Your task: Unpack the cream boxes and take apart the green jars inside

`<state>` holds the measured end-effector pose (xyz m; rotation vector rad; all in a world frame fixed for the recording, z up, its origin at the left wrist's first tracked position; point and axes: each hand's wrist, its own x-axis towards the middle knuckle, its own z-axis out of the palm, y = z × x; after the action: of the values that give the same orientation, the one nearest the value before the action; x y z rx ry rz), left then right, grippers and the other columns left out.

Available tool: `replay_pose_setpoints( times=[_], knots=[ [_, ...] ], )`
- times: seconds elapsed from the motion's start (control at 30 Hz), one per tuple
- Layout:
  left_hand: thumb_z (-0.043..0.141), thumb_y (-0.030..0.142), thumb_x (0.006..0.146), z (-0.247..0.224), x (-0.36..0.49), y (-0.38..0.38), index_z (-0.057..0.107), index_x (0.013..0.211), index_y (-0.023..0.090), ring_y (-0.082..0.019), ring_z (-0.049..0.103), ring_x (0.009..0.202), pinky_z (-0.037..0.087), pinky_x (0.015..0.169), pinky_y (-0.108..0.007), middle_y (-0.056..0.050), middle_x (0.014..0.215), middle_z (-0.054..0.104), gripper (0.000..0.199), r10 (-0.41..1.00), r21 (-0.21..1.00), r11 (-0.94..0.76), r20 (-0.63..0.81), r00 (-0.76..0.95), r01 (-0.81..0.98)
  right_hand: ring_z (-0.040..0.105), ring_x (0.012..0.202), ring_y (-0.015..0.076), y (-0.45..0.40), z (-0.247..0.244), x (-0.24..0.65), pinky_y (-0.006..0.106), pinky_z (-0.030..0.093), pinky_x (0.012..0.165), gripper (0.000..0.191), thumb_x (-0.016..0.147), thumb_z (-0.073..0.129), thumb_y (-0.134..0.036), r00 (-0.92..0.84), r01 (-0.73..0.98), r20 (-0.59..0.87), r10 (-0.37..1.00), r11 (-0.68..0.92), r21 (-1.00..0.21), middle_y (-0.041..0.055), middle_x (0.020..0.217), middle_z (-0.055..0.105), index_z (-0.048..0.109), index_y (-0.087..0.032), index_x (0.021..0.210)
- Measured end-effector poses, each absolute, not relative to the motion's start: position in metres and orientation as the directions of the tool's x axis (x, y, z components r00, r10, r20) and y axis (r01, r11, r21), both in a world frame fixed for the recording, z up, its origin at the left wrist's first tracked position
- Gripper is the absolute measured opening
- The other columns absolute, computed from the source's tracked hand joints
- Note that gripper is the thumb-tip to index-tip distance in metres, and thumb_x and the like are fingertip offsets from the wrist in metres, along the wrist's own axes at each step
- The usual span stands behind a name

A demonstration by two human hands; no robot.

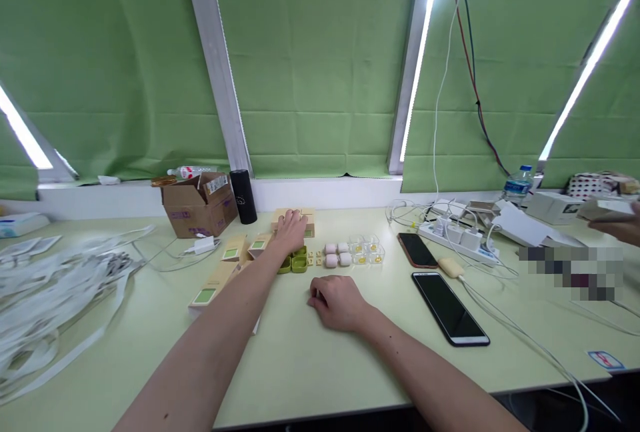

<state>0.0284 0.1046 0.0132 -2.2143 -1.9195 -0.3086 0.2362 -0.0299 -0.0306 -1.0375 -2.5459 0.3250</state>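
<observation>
My left hand (290, 229) reaches forward with its fingers spread over a small tan box (309, 224) at the back of the table. Under and beside my left forearm are several more tan boxes with green labels, one box (213, 287) nearest the front. My right hand (340, 302) rests on the table, fingers curled in, with nothing visible in them. Between the hands sit olive-green cases (299, 263), small yellowish pieces (315, 259), pale pink rounded cases (331, 260) and clear cups (375, 257) with yellow bits, all set in close rows.
White straps (65, 299) lie heaped at left. A brown carton (197, 209) and a black cylinder (243, 197) stand behind. To the right are two phones, one phone (450, 309) nearer, a power strip (463, 242) with cables and a bottle (518, 184). Another person's hand (620, 227) shows far right.
</observation>
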Motion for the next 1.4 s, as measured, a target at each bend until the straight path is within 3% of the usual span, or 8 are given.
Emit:
replay_pose_setpoints(
  times=[0.4,0.53,0.7,0.83,0.9,1.03,1.13,1.4],
  knots=[
    [0.072,0.019,0.075,0.015,0.029,0.107,0.055,0.107,0.021,-0.038,0.040,0.133,0.027,0.114,-0.056,-0.015,0.119,0.067,0.036,0.920,0.360,-0.251,0.378,0.105,0.898,0.067,0.081,0.0180,-0.030,-0.033,0.237,0.027,0.030,0.066,0.003,0.092,0.066,-0.025,-0.655,0.589,0.295,0.696,0.715,-0.376,0.0020,0.092,0.077,0.066,-0.023,0.094],
    [0.072,0.017,0.077,0.024,0.029,0.108,0.053,0.108,0.022,-0.033,0.053,0.122,0.039,0.109,-0.051,-0.013,0.120,0.064,0.037,0.914,0.539,-0.285,0.402,0.056,0.792,0.066,0.078,0.0170,-0.028,-0.032,0.239,0.027,0.033,0.064,0.004,0.091,0.064,-0.021,-0.622,0.558,0.381,0.684,0.728,-0.397,0.0010,0.091,0.076,0.066,-0.023,0.094],
    [0.070,0.028,0.085,0.044,0.031,0.092,0.049,0.115,0.021,-0.020,0.068,0.092,0.057,0.083,-0.038,-0.010,0.121,0.059,0.037,0.921,0.754,-0.334,0.389,0.024,0.566,0.062,0.076,0.0177,-0.017,-0.029,0.245,0.029,0.040,0.067,0.009,0.092,0.061,-0.018,-0.396,0.532,0.628,0.670,0.725,-0.437,0.0020,0.087,0.070,0.063,-0.022,0.099],
    [0.068,0.044,0.090,0.056,0.033,0.053,0.050,0.115,0.020,-0.018,0.069,0.093,0.059,0.084,-0.036,-0.008,0.113,0.062,0.039,0.919,0.837,-0.378,0.392,0.048,0.395,0.061,0.084,0.0213,-0.012,-0.025,0.249,0.032,0.046,0.069,0.020,0.093,0.061,-0.027,-0.145,0.487,0.756,0.639,0.711,-0.507,0.0057,0.094,0.065,0.059,-0.022,0.112],
    [0.074,0.049,0.086,0.059,0.036,0.027,0.052,0.116,0.020,-0.019,0.068,0.096,0.060,0.087,-0.038,-0.007,0.108,0.064,0.047,0.931,0.918,-0.364,0.357,0.074,0.156,0.061,0.091,0.0239,-0.012,-0.023,0.250,0.035,0.050,0.071,0.036,0.091,0.064,-0.032,-0.080,0.452,0.766,0.637,0.708,-0.542,0.0100,0.108,0.063,0.053,-0.022,0.124],
    [0.080,0.055,0.080,0.054,0.042,-0.016,0.056,0.115,0.021,-0.020,0.069,0.097,0.059,0.084,-0.034,-0.006,0.107,0.068,0.054,0.965,0.969,-0.249,0.247,0.083,0.005,0.060,0.108,0.0285,-0.015,-0.022,0.250,0.044,0.056,0.086,0.070,0.085,0.070,-0.031,-0.131,0.355,0.793,0.595,0.775,-0.522,0.0158,0.139,0.052,0.036,-0.025,0.146],
    [0.082,0.057,0.079,0.041,0.047,-0.034,0.057,0.116,0.021,-0.020,0.070,0.095,0.058,0.081,-0.032,-0.007,0.109,0.069,0.057,0.974,0.975,-0.216,0.219,0.062,-0.048,0.058,0.117,0.0304,-0.019,-0.021,0.250,0.049,0.054,0.097,0.081,0.081,0.069,-0.023,-0.222,0.284,0.772,0.596,0.797,-0.533,0.0150,0.147,0.048,0.030,-0.027,0.152],
    [0.084,0.058,0.077,0.015,0.058,-0.049,0.053,0.113,0.022,-0.020,0.071,0.097,0.056,0.083,-0.031,-0.008,0.114,0.071,0.059,0.975,0.965,-0.205,0.216,0.051,-0.163,0.054,0.126,0.0295,-0.021,-0.024,0.245,0.049,0.053,0.103,0.071,0.072,0.068,-0.012,-0.310,0.163,0.621,0.720,0.683,-0.711,0.0123,0.139,0.053,0.047,-0.027,0.139]
  ],
)
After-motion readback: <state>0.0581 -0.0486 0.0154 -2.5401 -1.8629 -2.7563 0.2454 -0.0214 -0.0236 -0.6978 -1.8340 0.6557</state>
